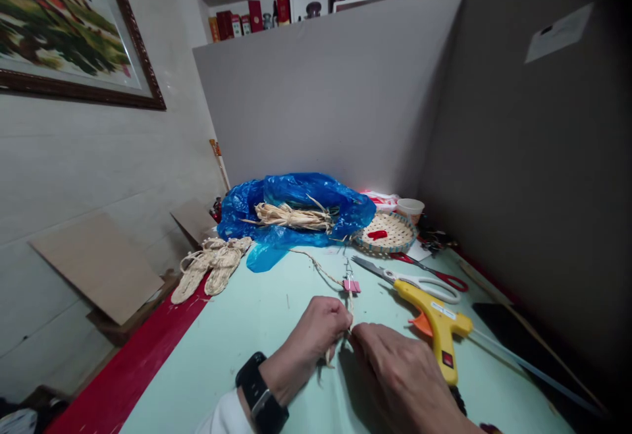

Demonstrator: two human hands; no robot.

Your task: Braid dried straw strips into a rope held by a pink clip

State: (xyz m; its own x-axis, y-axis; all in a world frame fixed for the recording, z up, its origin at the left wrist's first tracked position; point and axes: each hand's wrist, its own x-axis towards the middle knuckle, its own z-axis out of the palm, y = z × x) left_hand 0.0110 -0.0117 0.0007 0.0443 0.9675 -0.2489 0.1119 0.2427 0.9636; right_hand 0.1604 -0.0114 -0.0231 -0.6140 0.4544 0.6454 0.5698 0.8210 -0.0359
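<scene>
A thin braided straw cord (318,267) runs across the pale green tabletop to a pink binder clip (352,286), which grips it. Below the clip, the cord's near end passes between my two hands. My left hand (318,328), with a dark watch at the wrist, is closed in a pinch on the strands. Close against it, my right hand (395,361) is also pinched at the cord, its fingertips partly hidden. Loose strand ends hang beneath my left fingers.
A yellow glue gun (434,322), white-handled scissors (415,281) and red-handled scissors (439,272) lie on the right. Behind are a blue plastic bag (316,187) holding a straw bundle (291,217) and a woven tray (402,236). Woven straw sandals (224,266) sit left.
</scene>
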